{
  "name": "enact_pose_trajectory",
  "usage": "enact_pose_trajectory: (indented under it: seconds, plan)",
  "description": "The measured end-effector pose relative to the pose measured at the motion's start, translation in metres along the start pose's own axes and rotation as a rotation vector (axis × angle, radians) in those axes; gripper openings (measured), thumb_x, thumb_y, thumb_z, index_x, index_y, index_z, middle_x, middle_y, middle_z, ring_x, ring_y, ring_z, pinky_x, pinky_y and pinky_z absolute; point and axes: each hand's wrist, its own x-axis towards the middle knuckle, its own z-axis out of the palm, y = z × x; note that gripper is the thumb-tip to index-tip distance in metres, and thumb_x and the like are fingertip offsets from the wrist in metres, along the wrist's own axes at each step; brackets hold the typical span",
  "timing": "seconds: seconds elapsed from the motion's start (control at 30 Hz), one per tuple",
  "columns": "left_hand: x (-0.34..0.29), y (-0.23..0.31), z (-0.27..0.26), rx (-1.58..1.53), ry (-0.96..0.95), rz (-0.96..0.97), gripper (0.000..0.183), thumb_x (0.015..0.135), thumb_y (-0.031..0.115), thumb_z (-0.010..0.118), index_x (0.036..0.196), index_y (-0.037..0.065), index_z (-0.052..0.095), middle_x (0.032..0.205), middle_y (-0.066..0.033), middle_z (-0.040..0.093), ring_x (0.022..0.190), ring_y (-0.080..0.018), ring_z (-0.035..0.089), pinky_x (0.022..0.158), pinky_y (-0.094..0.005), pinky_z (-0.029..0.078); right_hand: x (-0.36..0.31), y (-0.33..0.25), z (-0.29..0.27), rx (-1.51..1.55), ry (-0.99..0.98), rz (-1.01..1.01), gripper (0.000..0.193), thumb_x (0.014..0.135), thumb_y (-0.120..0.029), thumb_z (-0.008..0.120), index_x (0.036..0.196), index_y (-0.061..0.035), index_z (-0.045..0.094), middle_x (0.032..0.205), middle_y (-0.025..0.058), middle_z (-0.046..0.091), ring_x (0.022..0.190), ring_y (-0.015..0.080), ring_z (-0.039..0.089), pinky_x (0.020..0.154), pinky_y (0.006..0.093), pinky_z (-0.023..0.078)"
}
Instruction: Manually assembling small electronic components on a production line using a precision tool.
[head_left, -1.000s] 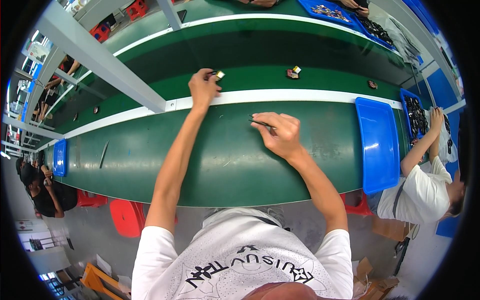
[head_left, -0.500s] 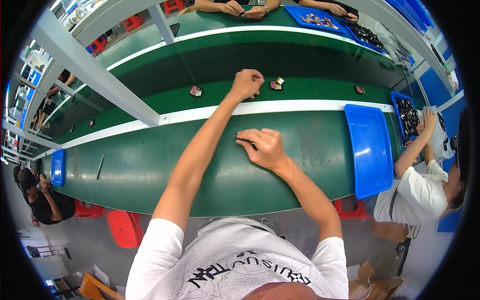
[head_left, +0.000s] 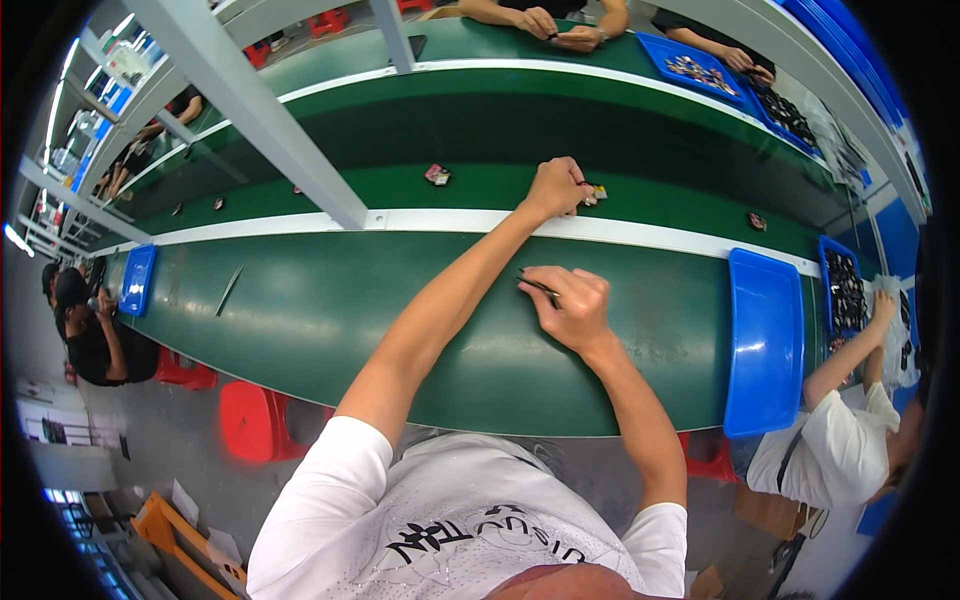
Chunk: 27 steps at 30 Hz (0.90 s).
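This is a factory assembly line. A long green conveyor belt (head_left: pixel 330 190) with a white edge strip (head_left: pixel 300 222) runs through the room, small dark parts spaced along it. Flat green worktops flank the belt on both sides, where several seated people work. Blue plastic trays (head_left: pixel 765 340) of small components sit beside the belt, red plastic stools (head_left: pixel 250 420) stand below, and grey metal frame bars (head_left: pixel 260 110) cross above.

Between our arms the green desk (head_left: pixel 330 320) lies bare, with open room out to the left as far as a thin dark tool (head_left: pixel 229 289). A blue tray (head_left: pixel 765 340) blocks the right side. A grey slanting beam (head_left: pixel 262 118) crosses above the belt (head_left: pixel 480 187), left of our left hand (head_left: pixel 553 187).
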Motion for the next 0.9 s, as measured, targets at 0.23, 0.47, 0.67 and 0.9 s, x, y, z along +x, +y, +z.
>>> enact_pose_trajectory:
  seconds: [0.23, 0.47, 0.67, 0.9]
  plan:
    - [-0.087, -0.014, -0.055, -0.363, -0.003, -0.087, 0.024, 0.096, 0.005, 0.067, 0.114, -0.010, 0.068, 0.076, -0.0090, 0.070, 0.055, -0.0111, 0.063, 0.046, -0.0247, 0.047, -0.003, -0.004, 0.001, 0.064, -0.013, 0.098, 0.018, 0.076, -0.006, 0.084, 0.091, -0.0058, 0.074, 0.079, 0.0036, 0.074, 0.051, 0.0160, 0.059, 0.049, 0.0289, 0.042]
    - [-0.155, -0.043, -0.076, -0.471, 0.059, -0.180, 0.023, 0.098, 0.007, 0.066, 0.112, -0.011, 0.069, 0.080, -0.0101, 0.070, 0.055, -0.0121, 0.064, 0.045, -0.0241, 0.047, -0.003, -0.012, 0.008, 0.574, -0.026, 0.658, 0.013, 0.086, -0.003, 0.082, 0.096, 0.0013, 0.073, 0.063, -0.0056, 0.059, 0.048, -0.0003, 0.039, 0.044, 0.0209, 0.028]
    - [-0.171, -0.053, -0.074, -0.512, 0.127, -0.120, 0.024, 0.096, 0.007, 0.065, 0.109, -0.013, 0.071, 0.080, -0.0124, 0.072, 0.055, -0.0157, 0.067, 0.046, -0.0260, 0.052, 0.002, -0.008, 0.005, 0.716, 0.040, 0.924, 0.014, 0.088, 0.000, 0.079, 0.098, 0.0032, 0.070, 0.065, -0.0052, 0.058, 0.051, -0.0011, 0.042, 0.045, 0.0190, 0.029]
    - [-0.178, -0.049, -0.067, -0.520, 0.139, -0.069, 0.019, 0.099, 0.004, 0.061, 0.108, -0.010, 0.071, 0.079, -0.0120, 0.071, 0.055, -0.0142, 0.066, 0.047, -0.0262, 0.052, -0.005, -0.002, 0.009, 0.540, 0.092, 0.771, 0.011, 0.087, 0.003, 0.079, 0.095, 0.0025, 0.071, 0.070, -0.0051, 0.061, 0.055, -0.0024, 0.041, 0.049, 0.0183, 0.029]
